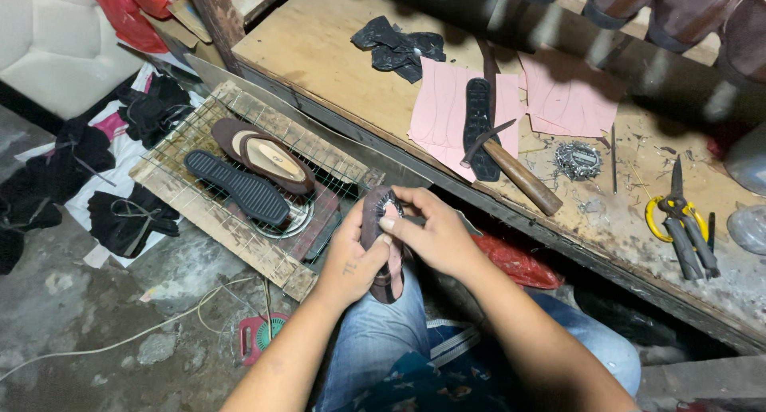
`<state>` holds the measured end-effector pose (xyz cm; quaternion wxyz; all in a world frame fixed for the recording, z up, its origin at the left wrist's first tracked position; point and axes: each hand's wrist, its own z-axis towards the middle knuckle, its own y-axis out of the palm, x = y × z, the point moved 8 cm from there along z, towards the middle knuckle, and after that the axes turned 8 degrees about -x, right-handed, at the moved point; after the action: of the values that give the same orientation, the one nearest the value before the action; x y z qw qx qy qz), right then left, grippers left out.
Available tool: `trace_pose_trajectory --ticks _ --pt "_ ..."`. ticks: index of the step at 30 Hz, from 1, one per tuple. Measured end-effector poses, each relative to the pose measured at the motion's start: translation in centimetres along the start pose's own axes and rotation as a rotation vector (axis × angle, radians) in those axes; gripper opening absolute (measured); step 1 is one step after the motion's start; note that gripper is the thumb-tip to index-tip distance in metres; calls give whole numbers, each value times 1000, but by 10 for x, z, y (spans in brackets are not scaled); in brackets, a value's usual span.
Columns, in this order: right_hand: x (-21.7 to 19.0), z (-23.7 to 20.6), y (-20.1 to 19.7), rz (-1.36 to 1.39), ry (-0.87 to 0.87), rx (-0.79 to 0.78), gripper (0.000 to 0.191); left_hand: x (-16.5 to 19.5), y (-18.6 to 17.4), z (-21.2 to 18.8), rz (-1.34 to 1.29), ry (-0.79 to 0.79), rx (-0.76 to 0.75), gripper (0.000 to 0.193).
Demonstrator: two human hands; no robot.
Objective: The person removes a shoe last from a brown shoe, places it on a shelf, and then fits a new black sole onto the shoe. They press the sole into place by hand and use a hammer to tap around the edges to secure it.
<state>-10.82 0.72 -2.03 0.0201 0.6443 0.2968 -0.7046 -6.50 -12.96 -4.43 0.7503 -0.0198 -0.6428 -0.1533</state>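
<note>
A dark brown shoe upper on its last (384,283) rests over my lap. My left hand (349,262) grips it from the left side. My right hand (431,228) pinches and presses the material at its toe end. To the left, a wire grid rack (199,117) on a wooden frame carries a black ribbed outsole (237,186) and a brown shoe bottom with a tan insole (263,154), lying side by side.
The wooden workbench (319,53) holds a hammer (511,166) lying across a black sole (479,133), pink paper patterns (443,113), a pile of nails (578,160), yellow-handled pincers (677,220) and black scraps (397,49). Dark uppers (128,216) lie on the floor.
</note>
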Motion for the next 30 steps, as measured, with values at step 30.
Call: trace_pose_trajectory --ticks 30 --pt "4 -4 3 14 -94 5 52 -11 11 -1 -225 9 -51 62"
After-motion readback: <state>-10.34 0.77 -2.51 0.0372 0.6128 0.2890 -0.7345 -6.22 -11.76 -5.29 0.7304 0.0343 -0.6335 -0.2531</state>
